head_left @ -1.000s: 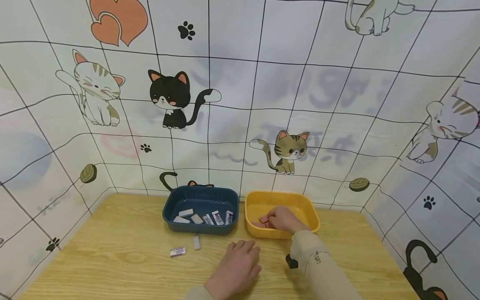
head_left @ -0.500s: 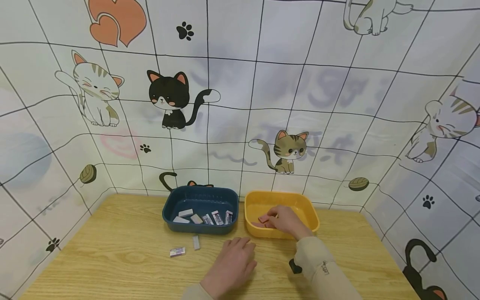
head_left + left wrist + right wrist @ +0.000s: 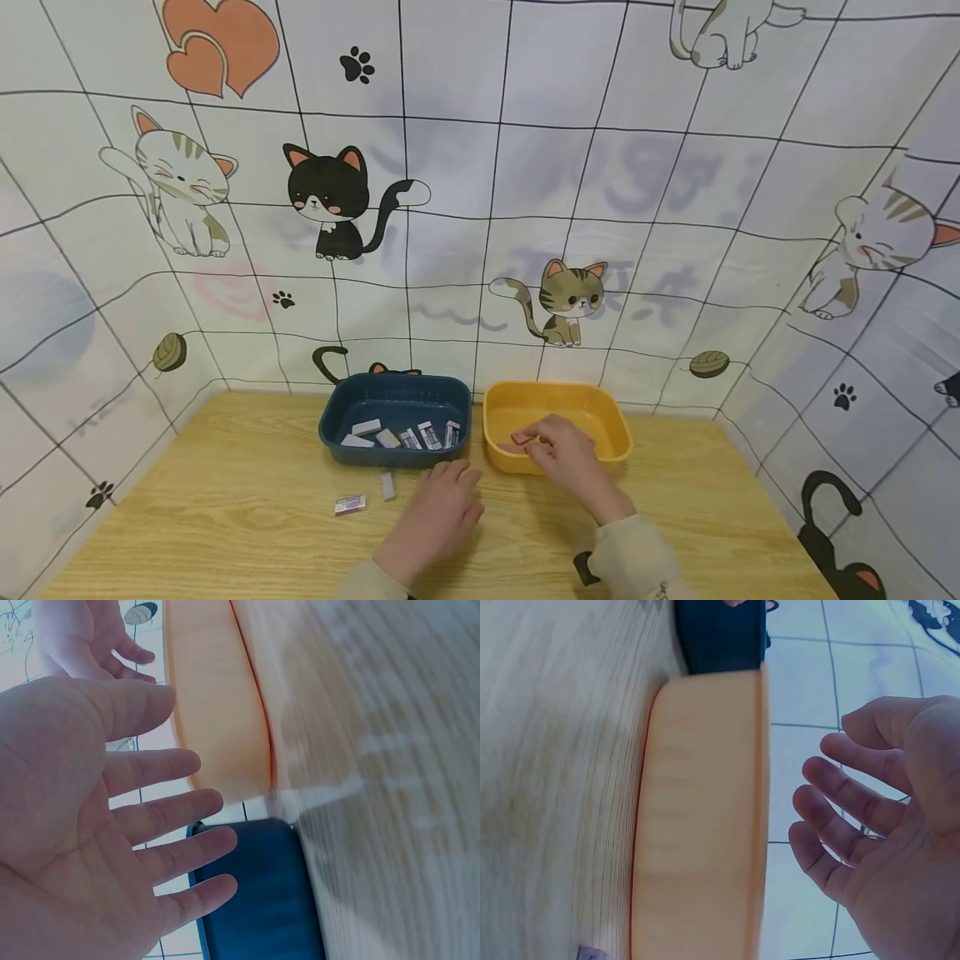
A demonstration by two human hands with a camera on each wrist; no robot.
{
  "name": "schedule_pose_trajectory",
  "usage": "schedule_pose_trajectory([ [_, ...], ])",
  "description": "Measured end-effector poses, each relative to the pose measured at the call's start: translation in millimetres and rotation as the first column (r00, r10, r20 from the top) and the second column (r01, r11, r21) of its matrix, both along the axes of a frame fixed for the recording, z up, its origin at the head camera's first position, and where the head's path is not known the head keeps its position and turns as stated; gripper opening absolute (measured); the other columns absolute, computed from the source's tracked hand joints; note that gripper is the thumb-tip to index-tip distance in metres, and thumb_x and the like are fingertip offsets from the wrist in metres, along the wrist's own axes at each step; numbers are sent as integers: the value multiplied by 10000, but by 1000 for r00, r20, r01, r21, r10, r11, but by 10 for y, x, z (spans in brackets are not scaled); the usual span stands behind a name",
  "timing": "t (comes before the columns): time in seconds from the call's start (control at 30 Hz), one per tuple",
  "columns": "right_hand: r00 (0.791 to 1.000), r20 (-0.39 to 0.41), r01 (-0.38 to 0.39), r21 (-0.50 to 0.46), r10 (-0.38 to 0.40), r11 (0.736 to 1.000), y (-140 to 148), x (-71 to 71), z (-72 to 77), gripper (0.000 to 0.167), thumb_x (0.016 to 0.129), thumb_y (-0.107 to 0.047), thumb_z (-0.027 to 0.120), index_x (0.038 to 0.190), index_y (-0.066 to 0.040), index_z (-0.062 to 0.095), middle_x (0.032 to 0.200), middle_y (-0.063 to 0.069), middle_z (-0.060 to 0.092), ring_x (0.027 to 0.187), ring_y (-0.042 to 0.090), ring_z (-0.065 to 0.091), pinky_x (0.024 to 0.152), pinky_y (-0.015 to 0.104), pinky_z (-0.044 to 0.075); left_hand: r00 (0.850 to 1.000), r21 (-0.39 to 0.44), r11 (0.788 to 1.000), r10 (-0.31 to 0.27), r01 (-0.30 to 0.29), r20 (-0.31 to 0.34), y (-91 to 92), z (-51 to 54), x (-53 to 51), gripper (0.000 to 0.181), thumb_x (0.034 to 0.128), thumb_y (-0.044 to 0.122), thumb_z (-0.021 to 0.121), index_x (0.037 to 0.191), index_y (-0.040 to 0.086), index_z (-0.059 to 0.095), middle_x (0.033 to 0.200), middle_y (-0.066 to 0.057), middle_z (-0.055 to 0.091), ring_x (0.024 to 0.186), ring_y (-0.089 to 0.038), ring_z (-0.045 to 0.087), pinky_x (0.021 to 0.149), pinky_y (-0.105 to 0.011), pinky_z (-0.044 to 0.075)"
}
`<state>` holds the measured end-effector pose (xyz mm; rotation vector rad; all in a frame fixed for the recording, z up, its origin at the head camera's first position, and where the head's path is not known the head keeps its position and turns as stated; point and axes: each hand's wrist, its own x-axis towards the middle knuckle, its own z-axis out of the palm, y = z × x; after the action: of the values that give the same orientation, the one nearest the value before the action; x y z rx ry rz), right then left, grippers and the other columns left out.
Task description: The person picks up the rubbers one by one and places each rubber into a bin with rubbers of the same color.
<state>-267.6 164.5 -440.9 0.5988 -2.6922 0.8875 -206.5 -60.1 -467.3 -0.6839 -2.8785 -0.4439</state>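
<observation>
My right hand hovers over the front rim of the yellow bin, fingers loosely bent and apart; in the right wrist view nothing lies between them. Beneath it are several flat pink pieces that look like erasers, partly hidden by the hand. My left hand, fingers straight and spread in the left wrist view, is over the table just in front of the blue bin and holds nothing. White erasers, some in printed sleeves, lie in that blue bin. A sleeved eraser and a greyish eraser lie on the table.
The bins stand side by side at the back of the wooden table, close to the wall cloth printed with cats. In the right wrist view a small purplish thing shows at the lower edge.
My right hand has let go among the pink pieces and drawn back a little toward me. My left hand has shifted left and forward, nearer the blue bin. The head view has turned slightly.
</observation>
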Motion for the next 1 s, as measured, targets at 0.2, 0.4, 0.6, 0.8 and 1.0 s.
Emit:
schedule_pose_trajectory([
  [0.2, 990, -129, -70, -46, 64, 996, -40, 152, -24, 227, 940, -38, 690, 1084, -195, 770, 1101, 40, 726, 943, 227, 674, 856, 539, 423, 1000, 30, 999, 24, -24, 7, -124, -5, -25, 376, 972, 257, 694, 1282, 46, 673, 1314, -125, 636, 1204, -335, 577, 1013, -554, 479],
  [0.4, 986, -150, -86, -83, 72, 993, -38, 264, -27, 321, 906, -7, 745, 1193, -150, 753, 1133, 10, 705, 1050, 205, 652, 922, 487, 550, 998, 38, 999, 41, -39, -41, -267, -50, -51, 368, 955, 217, 712, 1260, 14, 682, 1231, -122, 651, 1141, -332, 587, 980, -557, 488],
  [0.6, 989, -133, -79, -88, 67, 993, -31, 357, -23, 318, 889, -32, 778, 1200, -93, 756, 1187, 30, 702, 1128, 219, 629, 946, 476, 550, 991, 1, 999, 52, -52, -123, -408, -66, -50, 282, 909, 189, 751, 1142, 40, 698, 1083, -95, 648, 1019, -311, 602, 882, -524, 515],
  [0.8, 989, -138, -63, -52, 55, 997, -52, 425, -38, 296, 899, -60, 774, 1185, -134, 760, 1147, 7, 689, 1088, 200, 642, 914, 435, 563, 989, -43, 997, 56, -63, -135, -563, -51, -41, 227, 885, 163, 774, 1055, 37, 691, 983, -87, 620, 929, -301, 591, 832, -512, 527],
  [1.0, 988, -131, -88, -44, 81, 995, -90, 477, -68, 317, 908, -60, 763, 1208, -162, 752, 1160, 35, 689, 1110, 244, 637, 907, 485, 555, 990, -98, 993, 59, -72, -128, -692, -62, -41, 248, 861, 162, 797, 1046, 33, 694, 954, -92, 604, 900, -295, 583, 840, -510, 533],
])
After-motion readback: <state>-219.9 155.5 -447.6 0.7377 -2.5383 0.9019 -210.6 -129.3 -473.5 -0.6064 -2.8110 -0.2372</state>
